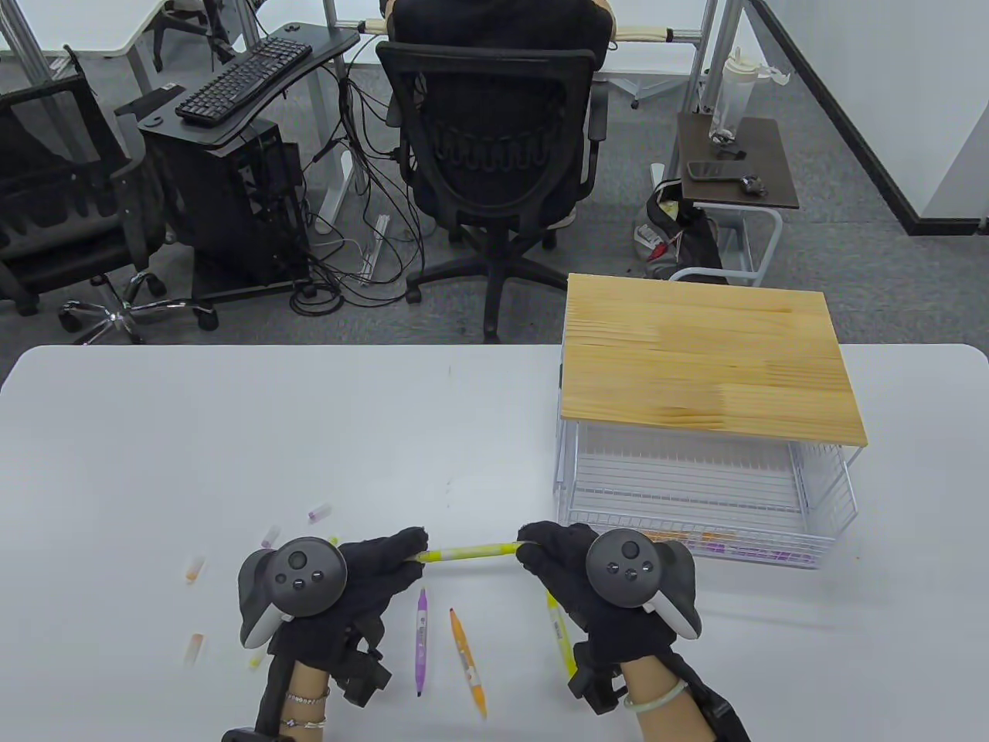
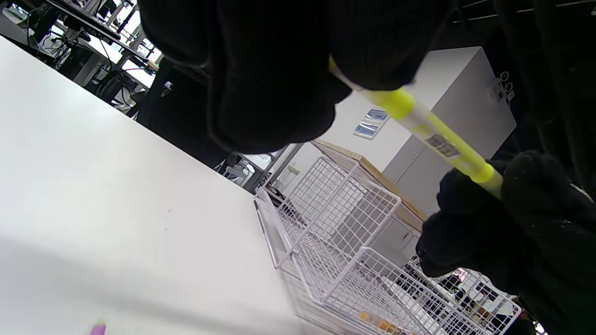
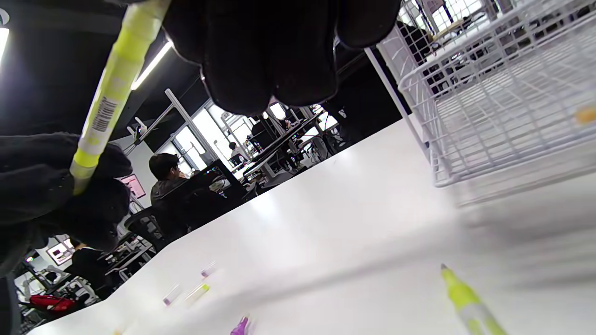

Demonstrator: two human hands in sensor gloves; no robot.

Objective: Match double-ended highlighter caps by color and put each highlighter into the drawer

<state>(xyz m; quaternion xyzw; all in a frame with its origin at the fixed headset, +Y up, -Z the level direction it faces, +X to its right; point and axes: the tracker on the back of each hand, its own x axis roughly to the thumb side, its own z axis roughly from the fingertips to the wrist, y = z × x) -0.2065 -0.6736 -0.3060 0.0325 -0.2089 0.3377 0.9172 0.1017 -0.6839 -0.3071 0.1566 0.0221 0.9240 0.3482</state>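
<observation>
The yellow highlighter (image 1: pixel 471 552) hangs level above the surface (image 1: pixel 232 433), just left of the open wire drawer (image 1: pixel 695 495), its left end pinched by the left hand (image 1: pixel 371 576) and its right end by the right hand (image 1: pixel 564 564). To seat the caps well, both hands should push straight along the barrel, then check each end is yellow. It is a slim barrel with a white barcoded label.

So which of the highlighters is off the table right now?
The yellow highlighter, held level between the left hand and right hand, one at each end. The purple highlighter, orange highlighter and second yellow highlighter lie on the table.
</observation>
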